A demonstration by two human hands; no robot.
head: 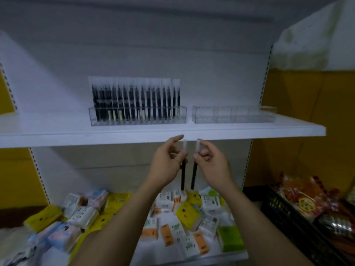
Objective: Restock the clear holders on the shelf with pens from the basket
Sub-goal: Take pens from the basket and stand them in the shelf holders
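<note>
Two clear holders stand on the white shelf. The left holder is packed with several black pens in clear sleeves. The right holder has nothing in it. Just below the shelf's front edge, my left hand pinches one packaged black pen near its top. My right hand pinches a second packaged pen the same way. Both pens hang upright, side by side, a small gap between them. No basket of pens is in view.
The lower shelf is heaped with small packets in yellow, white, orange and green. A black crate with red snack bags sits at the lower right. Perforated shelf uprights run down both sides, with yellow wall behind.
</note>
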